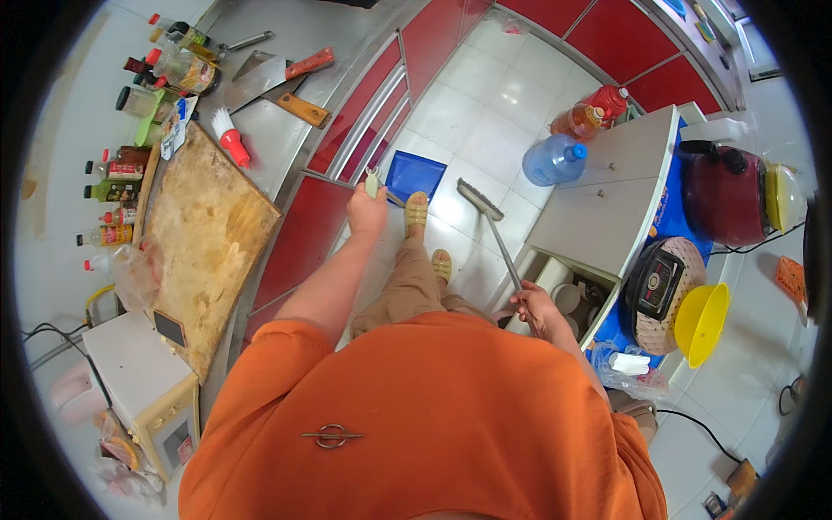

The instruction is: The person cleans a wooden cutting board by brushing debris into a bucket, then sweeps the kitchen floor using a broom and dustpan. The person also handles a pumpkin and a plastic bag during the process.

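My left hand (367,213) grips the pale green end of a dustpan's handle (372,183). Below it, the blue plastic dustpan (417,174) is on the white floor tiles by my left foot. In my right hand (543,311) is the grey handle of a broom (504,242). The broom's bristled head (480,198) points away from me on the floor, to the right of the dustpan and apart from it. What the dustpan contains cannot be made out.
At left, a steel counter carries a wooden cutting board (201,260), cleavers (260,84) and several bottles (110,170). A blue water jug (552,159) stands by the white cabinet (598,214) at right, near an open drawer (575,286). Red cabinet doors (296,237) line the left.
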The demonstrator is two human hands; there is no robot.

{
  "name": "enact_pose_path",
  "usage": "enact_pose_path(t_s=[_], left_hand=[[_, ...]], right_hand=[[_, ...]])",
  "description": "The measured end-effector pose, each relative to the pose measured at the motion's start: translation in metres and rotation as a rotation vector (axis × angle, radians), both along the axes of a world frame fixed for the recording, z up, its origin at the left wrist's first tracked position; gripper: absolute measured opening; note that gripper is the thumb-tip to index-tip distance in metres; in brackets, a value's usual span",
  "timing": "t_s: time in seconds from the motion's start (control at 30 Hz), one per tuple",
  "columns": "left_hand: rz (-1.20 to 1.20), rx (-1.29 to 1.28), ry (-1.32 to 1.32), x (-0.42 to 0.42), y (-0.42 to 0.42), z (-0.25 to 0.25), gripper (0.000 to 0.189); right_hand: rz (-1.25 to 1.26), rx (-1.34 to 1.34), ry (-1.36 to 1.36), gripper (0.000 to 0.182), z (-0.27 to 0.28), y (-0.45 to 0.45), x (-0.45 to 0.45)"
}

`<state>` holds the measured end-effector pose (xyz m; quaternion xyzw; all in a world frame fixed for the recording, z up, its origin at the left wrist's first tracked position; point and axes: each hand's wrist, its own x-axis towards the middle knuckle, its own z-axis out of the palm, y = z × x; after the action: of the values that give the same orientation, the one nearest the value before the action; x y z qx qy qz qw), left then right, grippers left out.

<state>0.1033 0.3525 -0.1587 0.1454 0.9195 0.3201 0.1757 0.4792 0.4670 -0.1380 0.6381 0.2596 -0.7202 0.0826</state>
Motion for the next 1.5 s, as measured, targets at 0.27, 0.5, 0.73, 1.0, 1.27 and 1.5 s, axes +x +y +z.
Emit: enact_pose_path(t_s=[0.27,0.5,0.73,1.0,1.27,1.5], left_hand=[[-0.253,-0.075,-0.093,-0.025,-0.003,0.017,0.034],[-0.119,-0.175,0.174,-0.006,-0.015,0.033,0.072],[-0.4,0.65,0.024,-0.009,-0.024,0.192,0.037],[-1.108,1.443,0.429,-0.015,-0.031,0.34,0.021],[-1.214,1.511,0.426,-0.018,-0.022,0.365,0.02],[-1.205,1.461,0.465,-0.031,0.007,0.368,0.019]], right_hand=[[0.095,-0.009,-0.008,0.067,0.002,0.005,-0.008],[0.065,0.012,-0.031,0.062,-0.005,-0.002,-0.011],[0.05,0.042,-0.027,0.069,-0.017,0.001,-0.026],[-0.17,0.177,0.092,0.035,-0.006,0.032,-0.079],[-0.437,-0.019,0.251,0.012,0.073,0.102,-0.157],[-0.234,0.273,0.114,0.013,0.061,0.125,-0.171]])
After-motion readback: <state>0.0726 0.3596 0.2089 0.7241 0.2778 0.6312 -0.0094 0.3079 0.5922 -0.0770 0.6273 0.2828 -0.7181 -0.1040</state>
